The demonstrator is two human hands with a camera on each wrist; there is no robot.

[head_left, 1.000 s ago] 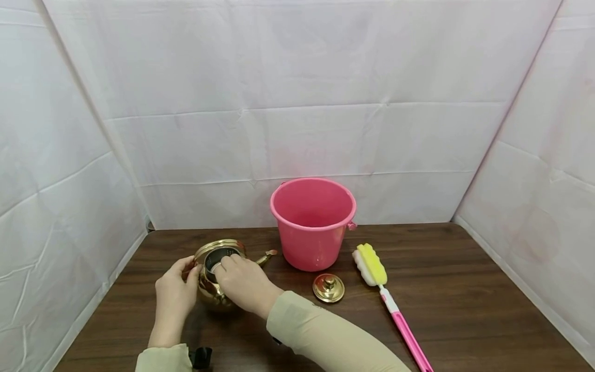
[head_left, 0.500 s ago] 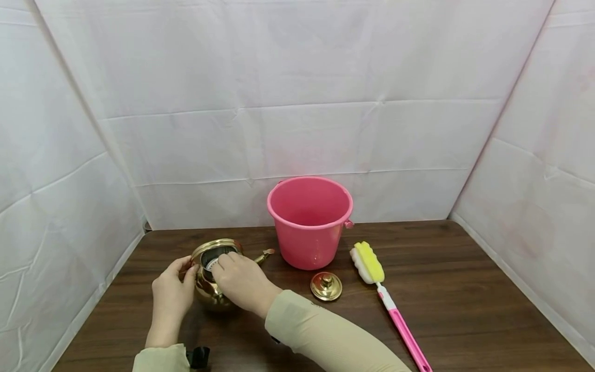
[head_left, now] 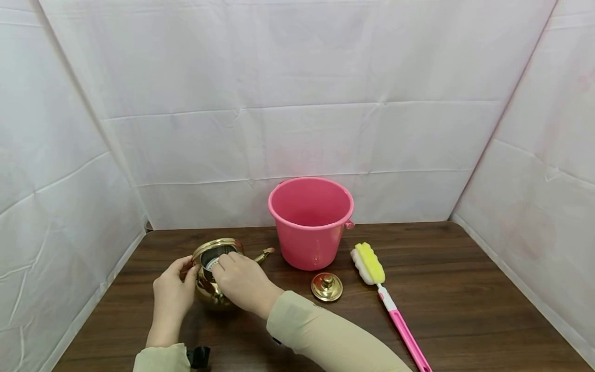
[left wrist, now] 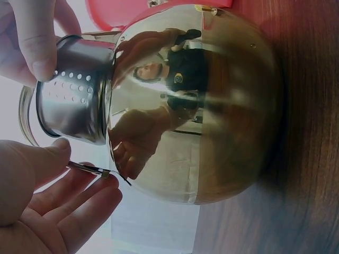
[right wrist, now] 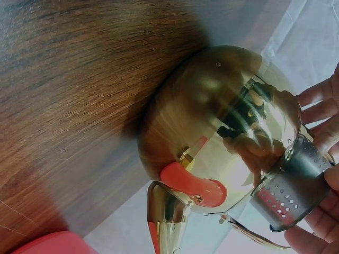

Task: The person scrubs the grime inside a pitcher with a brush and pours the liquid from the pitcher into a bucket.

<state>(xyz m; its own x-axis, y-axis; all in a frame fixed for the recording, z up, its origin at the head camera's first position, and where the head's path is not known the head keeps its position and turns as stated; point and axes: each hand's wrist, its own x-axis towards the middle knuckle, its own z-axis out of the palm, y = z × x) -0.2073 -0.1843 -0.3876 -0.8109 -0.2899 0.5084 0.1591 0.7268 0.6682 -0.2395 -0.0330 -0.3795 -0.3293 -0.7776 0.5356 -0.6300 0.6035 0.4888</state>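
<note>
A shiny gold teapot (head_left: 209,297) stands on the wooden table at the left, its spout (head_left: 261,257) pointing right towards the bucket. My left hand (head_left: 171,297) pinches the teapot's handle beside the rim, thumb on one side and fingers on the other. My right hand (head_left: 244,284) grips a perforated steel infuser basket (left wrist: 79,106), which stands partly out of the teapot's mouth. In the right wrist view, the infuser basket (right wrist: 291,185) shows rows of small holes along its side. The gold lid (head_left: 327,287) lies apart, knob up, to the right of the teapot.
A pink bucket (head_left: 311,248) stands upright behind the lid. Further right lies a pink-handled bottle brush (head_left: 395,310) with a yellow and white sponge head. White sheets (head_left: 297,113) hang at the back and both sides of the table.
The head view has shifted slightly. Both hands, the teapot and the infuser basket stay in nearly the same places.
</note>
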